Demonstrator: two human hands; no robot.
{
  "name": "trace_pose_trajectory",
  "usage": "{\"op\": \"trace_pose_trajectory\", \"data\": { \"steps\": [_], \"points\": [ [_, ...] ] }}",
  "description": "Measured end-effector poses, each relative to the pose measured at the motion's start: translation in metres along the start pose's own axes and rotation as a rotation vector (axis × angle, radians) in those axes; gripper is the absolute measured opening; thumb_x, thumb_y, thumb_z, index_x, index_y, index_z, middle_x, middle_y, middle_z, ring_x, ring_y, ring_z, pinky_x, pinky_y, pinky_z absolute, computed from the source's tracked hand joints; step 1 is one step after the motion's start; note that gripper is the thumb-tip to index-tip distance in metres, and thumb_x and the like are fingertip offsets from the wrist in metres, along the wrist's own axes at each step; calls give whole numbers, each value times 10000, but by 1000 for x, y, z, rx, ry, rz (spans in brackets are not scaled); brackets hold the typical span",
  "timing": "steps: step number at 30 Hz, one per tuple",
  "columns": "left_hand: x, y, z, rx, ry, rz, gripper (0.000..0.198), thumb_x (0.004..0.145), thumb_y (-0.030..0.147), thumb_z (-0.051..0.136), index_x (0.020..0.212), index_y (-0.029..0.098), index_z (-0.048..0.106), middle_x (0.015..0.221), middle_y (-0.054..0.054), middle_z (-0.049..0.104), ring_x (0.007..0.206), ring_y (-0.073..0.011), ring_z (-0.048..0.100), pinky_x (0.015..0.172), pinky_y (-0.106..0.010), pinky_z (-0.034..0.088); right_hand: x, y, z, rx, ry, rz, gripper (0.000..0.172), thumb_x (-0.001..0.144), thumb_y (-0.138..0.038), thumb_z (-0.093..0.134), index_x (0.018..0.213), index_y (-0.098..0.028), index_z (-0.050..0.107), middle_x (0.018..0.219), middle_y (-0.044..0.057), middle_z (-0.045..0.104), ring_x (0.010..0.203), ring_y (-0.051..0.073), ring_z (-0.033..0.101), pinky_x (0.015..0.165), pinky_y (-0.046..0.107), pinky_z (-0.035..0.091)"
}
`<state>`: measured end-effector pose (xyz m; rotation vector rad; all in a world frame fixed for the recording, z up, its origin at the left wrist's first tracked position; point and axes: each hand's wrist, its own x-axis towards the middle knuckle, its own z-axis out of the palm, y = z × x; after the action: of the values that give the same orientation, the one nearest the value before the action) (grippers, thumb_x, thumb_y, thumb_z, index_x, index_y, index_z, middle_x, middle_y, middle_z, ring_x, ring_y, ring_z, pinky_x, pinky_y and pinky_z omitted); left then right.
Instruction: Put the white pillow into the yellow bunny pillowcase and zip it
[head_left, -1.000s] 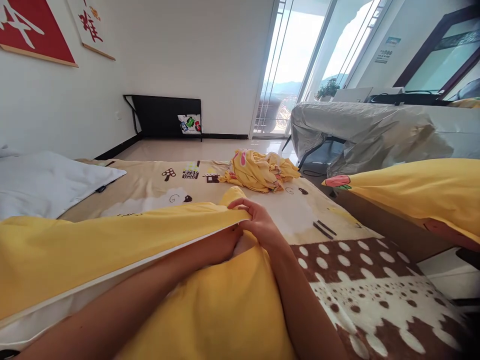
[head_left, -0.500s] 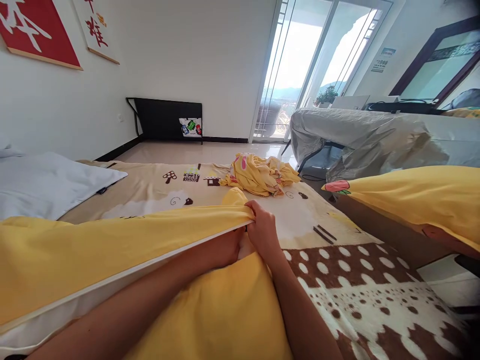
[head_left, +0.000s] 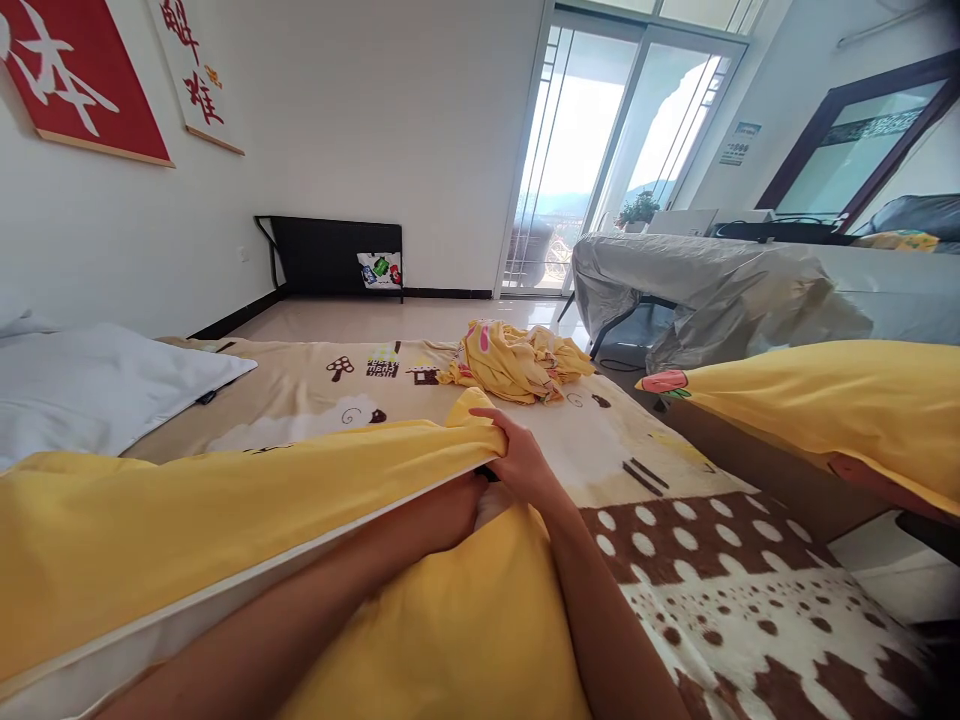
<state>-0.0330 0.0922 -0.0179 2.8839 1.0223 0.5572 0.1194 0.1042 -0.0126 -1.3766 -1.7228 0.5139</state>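
A long piece of yellow cloth [head_left: 247,520] with a pale edge and white underside stretches across from the left. My right hand [head_left: 521,462] is closed on its end, thumb and fingers pinching the corner. Beneath the cloth's edge lies my left forearm, and my left hand [head_left: 454,510] is close beside the right one. Its fingers are tucked under the cloth and hidden. A small dark spot shows between the two hands. More yellow fabric [head_left: 457,620] bulges up between my forearms in front of me.
A patterned beige and brown blanket [head_left: 600,450] covers the bed. Crumpled yellow cloth [head_left: 510,365] lies at its far edge, white bedding [head_left: 97,390] at the left. A yellow piece with a tulip print [head_left: 817,410] juts in from the right. Beyond stands a plastic-covered table [head_left: 697,280].
My right hand has shifted slightly down and its wrist has turned a little, still holding the cloth's end. The cloth there is more bunched. The camera view has tilted slightly upward.
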Motion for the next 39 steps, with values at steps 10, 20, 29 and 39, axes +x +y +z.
{"op": "trace_pose_trajectory", "data": {
  "steps": [10,20,29,39],
  "points": [
    [-2,-3,5,41,-68,42,472,888,222,392,1351,162,460,1453,-108,425,1343,-285,377,1146,-461,302,-5,-6,2,-419,185,20,318,632,-34,404,805,-197,616,864,52,623,741,162,541,656,235,346],
    [2,2,-2,58,-131,31,462,852,194,429,1300,125,514,1378,-156,504,1265,-320,464,1116,-492,330,-1,1,6,-227,145,-2,411,586,-69,361,925,-207,548,742,10,623,679,175,543,617,240,336],
    [0,-6,-1,-178,168,-132,363,948,282,330,1210,204,570,1274,-57,612,1263,-243,485,1153,-422,298,-1,1,-5,-22,-25,-50,401,604,-151,525,1001,-201,553,832,-8,652,733,164,562,666,233,398],
    [12,-9,8,-322,202,-167,394,926,227,366,1283,258,529,1267,-16,625,1278,-217,482,1153,-416,326,-4,0,7,-295,273,-144,360,571,-29,391,803,-187,616,853,64,572,793,188,529,713,258,400]
  ]
}}
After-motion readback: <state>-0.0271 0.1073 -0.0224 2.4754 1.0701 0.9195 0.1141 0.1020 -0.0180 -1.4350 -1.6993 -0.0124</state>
